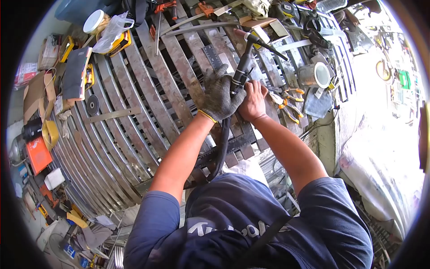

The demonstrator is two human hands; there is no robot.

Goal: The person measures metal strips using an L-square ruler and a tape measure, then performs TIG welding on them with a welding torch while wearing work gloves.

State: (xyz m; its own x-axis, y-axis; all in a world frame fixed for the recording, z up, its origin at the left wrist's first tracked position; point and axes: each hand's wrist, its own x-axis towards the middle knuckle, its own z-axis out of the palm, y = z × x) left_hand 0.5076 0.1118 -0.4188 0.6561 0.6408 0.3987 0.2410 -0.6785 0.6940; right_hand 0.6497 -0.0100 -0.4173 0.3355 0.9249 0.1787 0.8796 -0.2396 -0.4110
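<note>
A black welding torch (244,62) with a slim back cap lies over the slatted metal bench, its head pointing away from me. My left hand (221,95), in a grey work glove with a yellow cuff, closes around the lower handle between fingers and thumb. From under the glove the black torch cable (223,145) runs down toward my body. My bare right hand (253,101) is against the glove's thumb side, fingers curled; whatever they may hold is hidden. Pliers (292,110) with orange-yellow handles lie to its right. Beyond my left hand is a dark perforated metal strip (212,56).
Long metal slats (139,80) form the bench top. A white-rimmed can (321,75) stands at the right. Orange clamps (165,6) are at the far edge. A dark notebook (76,73), a grinding disc (92,104) and a flat metal bar (114,114) lie left.
</note>
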